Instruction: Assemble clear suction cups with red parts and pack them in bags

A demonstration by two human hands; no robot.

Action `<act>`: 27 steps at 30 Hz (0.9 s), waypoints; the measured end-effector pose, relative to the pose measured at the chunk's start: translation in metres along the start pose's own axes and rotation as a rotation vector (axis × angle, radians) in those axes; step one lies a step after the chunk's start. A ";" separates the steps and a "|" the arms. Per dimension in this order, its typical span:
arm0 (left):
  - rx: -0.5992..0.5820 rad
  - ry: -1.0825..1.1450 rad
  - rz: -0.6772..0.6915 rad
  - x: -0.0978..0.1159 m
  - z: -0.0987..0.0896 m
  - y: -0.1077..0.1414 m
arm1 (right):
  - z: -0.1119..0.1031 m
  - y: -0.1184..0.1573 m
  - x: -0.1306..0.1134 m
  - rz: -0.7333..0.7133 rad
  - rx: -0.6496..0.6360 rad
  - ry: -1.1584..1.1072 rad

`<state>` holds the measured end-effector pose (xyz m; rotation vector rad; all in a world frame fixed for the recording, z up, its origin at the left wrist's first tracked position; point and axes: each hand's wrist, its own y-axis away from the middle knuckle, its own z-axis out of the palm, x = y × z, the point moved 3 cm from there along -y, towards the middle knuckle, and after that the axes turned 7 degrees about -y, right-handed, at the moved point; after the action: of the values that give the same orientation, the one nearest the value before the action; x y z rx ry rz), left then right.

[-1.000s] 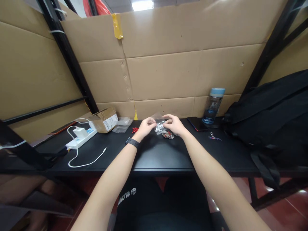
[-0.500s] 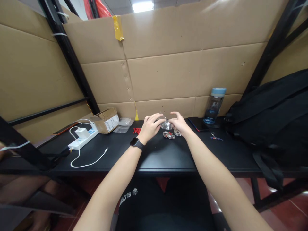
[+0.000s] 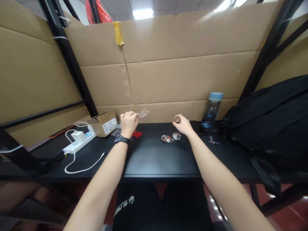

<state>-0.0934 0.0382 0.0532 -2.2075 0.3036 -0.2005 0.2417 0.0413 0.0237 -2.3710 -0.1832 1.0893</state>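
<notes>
- Dial hub: the pair of silver discs (image 3: pixel 167 139) on the black table (image 3: pixel 156 163); 12 points away from the wearer, toward the cardboard wall (image 3: pixel 163 77). The discs overlap, a bit of red showing on them.
- Third disc (image 3: pixel 176 136), also silver, at 3 o'clock, just beside the pair and apart from it.
- Left hand (image 3: pixel 129 123) at 10 o'clock, above the table, back of hand upward. Thumb and fingers pinch a small clear bag (image 3: pixel 143 113), which juts out toward 12 o'clock and the right, slightly blurred. Contents, if any, too faint to make out.
- Dark watch (image 3: pixel 123 140) on the left wrist.
- Red pieces (image 3: pixel 137 134) heaped at 9 o'clock, just beside the left hand; pieces too small to tell apart.
- Right hand (image 3: pixel 182 124) between 1 and 2 o'clock, close to the third disc and beyond it. Fingers curled loosely, thumb near the index finger; cannot tell whether anything sits between the tips.
- Farther out at 9 o'clock: clear packets (image 3: pixel 116 132) partly behind the left hand, then an open carton (image 3: pixel 103 123) with a white label, then a white power strip (image 3: pixel 78 145).
- White cable (image 3: pixel 83 170) trailing across the table between 8 and 9 o'clock.
- Blue-capped bottle (image 3: pixel 211 110) upright at 2 o'clock.
- Keychain (image 3: pixel 213 141) at 3 o'clock; black backpack (image 3: pixel 269 128) farther out, same bearing.
</notes>
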 end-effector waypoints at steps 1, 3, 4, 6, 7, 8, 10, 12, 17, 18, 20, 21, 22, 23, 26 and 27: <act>-0.004 -0.093 -0.051 -0.022 -0.001 -0.005 | -0.008 -0.005 0.013 0.033 -0.025 0.154; -0.056 -0.264 -0.089 -0.061 0.001 -0.013 | -0.026 -0.014 0.042 0.170 -0.042 0.438; -0.113 -0.338 -0.068 -0.076 0.003 -0.016 | -0.035 -0.017 0.057 0.249 -0.035 0.553; -0.268 -0.434 0.014 -0.097 0.011 -0.019 | -0.050 -0.019 0.084 0.378 -0.055 0.658; -0.325 -0.432 0.036 -0.103 0.014 -0.019 | -0.055 -0.019 0.096 0.430 -0.072 0.649; -0.400 -0.434 0.039 -0.107 0.018 -0.019 | -0.058 -0.018 0.106 0.469 -0.092 0.619; -0.540 -0.434 -0.003 -0.111 0.025 -0.017 | -0.062 -0.016 0.120 0.507 -0.094 0.563; -0.637 -0.445 -0.054 -0.112 0.029 -0.016 | -0.063 -0.016 0.128 0.498 -0.085 0.534; -0.491 -0.419 -0.028 -0.085 0.024 -0.027 | -0.063 -0.024 0.131 0.461 -0.060 0.506; -0.439 -0.405 -0.004 -0.073 0.023 -0.031 | -0.063 -0.025 0.131 0.467 -0.055 0.509; -0.355 -0.363 0.038 -0.042 0.022 -0.037 | -0.062 -0.027 0.131 0.477 -0.063 0.518; -0.312 -0.268 0.088 -0.023 0.023 -0.039 | -0.062 -0.028 0.130 0.477 -0.071 0.521; -0.285 -0.151 0.150 -0.003 0.025 -0.039 | -0.062 -0.028 0.130 0.476 -0.075 0.522; -0.279 -0.035 0.214 0.018 0.027 -0.038 | -0.062 -0.028 0.129 0.475 -0.075 0.520; -0.351 0.312 0.400 0.072 0.035 -0.023 | -0.064 -0.024 0.126 0.483 -0.047 0.514; -0.373 0.402 0.441 0.085 0.037 -0.014 | -0.066 -0.023 0.125 0.491 -0.037 0.515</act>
<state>-0.0006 0.0504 0.0450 -2.3816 1.1132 -0.3657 0.3755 0.0753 -0.0128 -2.7115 0.5906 0.6256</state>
